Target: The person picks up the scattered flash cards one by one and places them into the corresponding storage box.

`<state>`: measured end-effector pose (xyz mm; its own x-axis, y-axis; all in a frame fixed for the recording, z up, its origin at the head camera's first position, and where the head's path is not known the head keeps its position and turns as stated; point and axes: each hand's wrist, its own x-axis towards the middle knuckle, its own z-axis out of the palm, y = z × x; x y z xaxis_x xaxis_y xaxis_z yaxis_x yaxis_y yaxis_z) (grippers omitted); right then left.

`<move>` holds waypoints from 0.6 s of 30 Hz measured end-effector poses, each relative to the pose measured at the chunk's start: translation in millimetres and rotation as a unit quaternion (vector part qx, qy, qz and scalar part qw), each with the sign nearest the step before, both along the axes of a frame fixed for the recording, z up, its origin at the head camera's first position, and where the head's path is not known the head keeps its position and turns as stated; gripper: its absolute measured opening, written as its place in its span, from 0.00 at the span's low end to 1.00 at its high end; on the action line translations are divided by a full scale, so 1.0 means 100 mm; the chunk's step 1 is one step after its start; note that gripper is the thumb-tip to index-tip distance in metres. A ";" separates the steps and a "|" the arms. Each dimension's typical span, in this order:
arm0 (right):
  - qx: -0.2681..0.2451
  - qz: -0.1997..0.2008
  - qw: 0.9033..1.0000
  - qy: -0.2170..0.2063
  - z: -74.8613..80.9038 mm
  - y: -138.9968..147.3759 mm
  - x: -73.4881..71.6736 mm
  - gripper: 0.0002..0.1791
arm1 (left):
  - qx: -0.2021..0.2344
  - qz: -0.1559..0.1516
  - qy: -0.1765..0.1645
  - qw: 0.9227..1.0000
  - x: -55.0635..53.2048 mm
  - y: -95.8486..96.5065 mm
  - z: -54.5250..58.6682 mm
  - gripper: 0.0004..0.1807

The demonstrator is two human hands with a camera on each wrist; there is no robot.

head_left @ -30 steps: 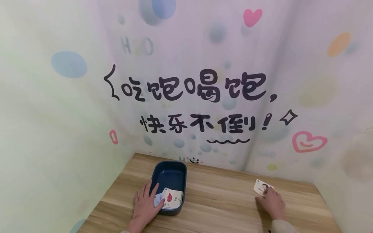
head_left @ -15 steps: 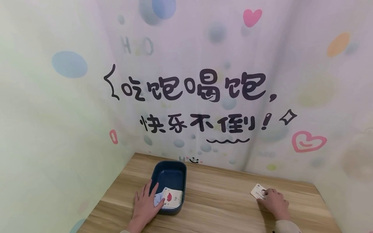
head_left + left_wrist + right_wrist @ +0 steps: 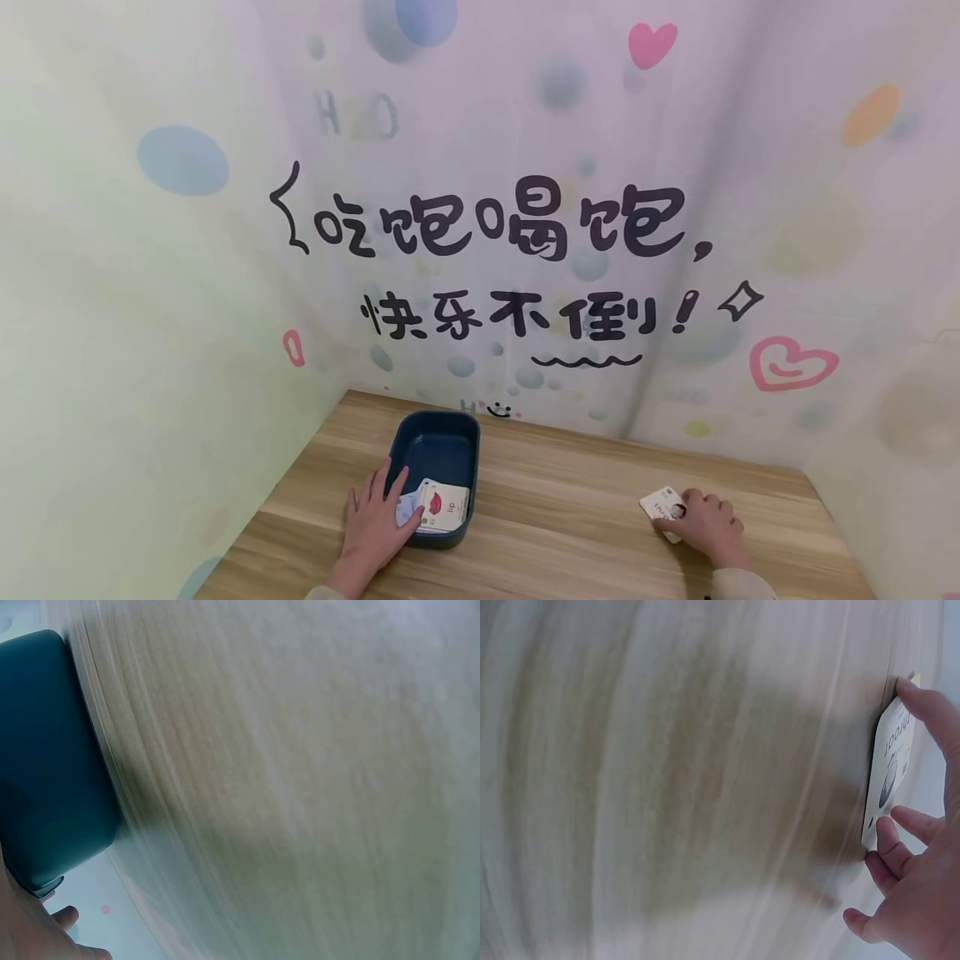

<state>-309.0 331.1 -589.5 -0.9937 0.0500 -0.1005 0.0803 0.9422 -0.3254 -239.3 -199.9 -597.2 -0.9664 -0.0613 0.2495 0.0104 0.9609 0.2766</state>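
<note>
In the head view my left hand [image 3: 373,518] rests over the left rim of a dark blue box [image 3: 471,450], fingers spread and thumb reaching over the near corner. Inside the box lie several flashcards; on top is a lip flashcard [image 3: 444,508] with a red mouth picture. Far to the right, my right hand [image 3: 708,521] holds a white flashcard [image 3: 657,502] low over the table. The right wrist view shows the thumb at one edge of this throat flashcard [image 3: 889,754] and fingertips at the opposite edge. Part of its picture is covered by the hand.
The wood-grain table [image 3: 555,500] stretches between the two hands. Behind it hangs a pale curtain [image 3: 480,150] printed with black characters, hearts and bubbles, which also closes in both sides.
My right hand has drawn the throat flashcard slightly nearer and to the left, turning it clockwise. My left hand stays at the box.
</note>
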 end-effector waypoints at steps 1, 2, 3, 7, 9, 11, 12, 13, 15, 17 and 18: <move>0.002 0.000 1.000 -0.001 0.00 0.00 0.00 0.55 | 0.000 0.000 0.001 1.000 0.00 0.00 -0.01 0.39; 0.003 0.001 1.000 0.001 0.00 0.00 0.01 0.56 | 0.000 0.000 0.002 1.000 0.00 0.00 -0.01 0.39; 0.002 0.001 1.000 0.002 0.00 0.00 0.01 0.56 | 0.000 0.000 0.002 1.000 0.00 -0.01 -0.01 0.39; 0.003 0.000 1.000 0.016 -0.02 0.00 0.02 0.54 | -0.002 -0.001 0.002 1.000 -0.01 0.00 -0.03 0.39; 0.003 0.000 1.000 0.025 -0.02 -0.01 0.03 0.54 | -0.003 -0.001 0.001 1.000 -0.01 0.00 -0.04 0.39; 0.003 0.001 0.999 0.036 -0.01 -0.05 0.03 0.53 | -0.004 -0.002 -0.001 1.000 -0.01 0.00 -0.04 0.39; 0.004 0.003 0.999 0.039 -0.01 -0.08 0.03 0.53 | -0.004 -0.002 -0.001 1.000 -0.01 0.00 -0.04 0.39; 0.002 0.005 0.999 0.044 -0.01 -0.11 0.02 0.53 | -0.004 -0.003 -0.001 1.000 -0.01 -0.01 -0.04 0.39; -0.002 0.013 0.998 0.055 -0.01 -0.20 -0.01 0.52 | -0.005 -0.002 -0.002 1.000 -0.02 -0.01 -0.04 0.40; -0.011 0.023 0.998 0.063 0.00 -0.32 -0.05 0.50 | -0.005 -0.002 0.001 1.000 -0.02 -0.02 -0.04 0.40; -0.017 0.029 0.997 0.069 0.01 -0.40 -0.07 0.49 | -0.007 -0.002 0.003 1.000 -0.02 -0.02 -0.03 0.40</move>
<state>-315.6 291.3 -588.2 -0.9993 -0.0083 0.0367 -0.0210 0.9320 -0.3620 -241.0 -202.0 -600.6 -0.9652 -0.0538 0.2559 0.0160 0.9645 0.2635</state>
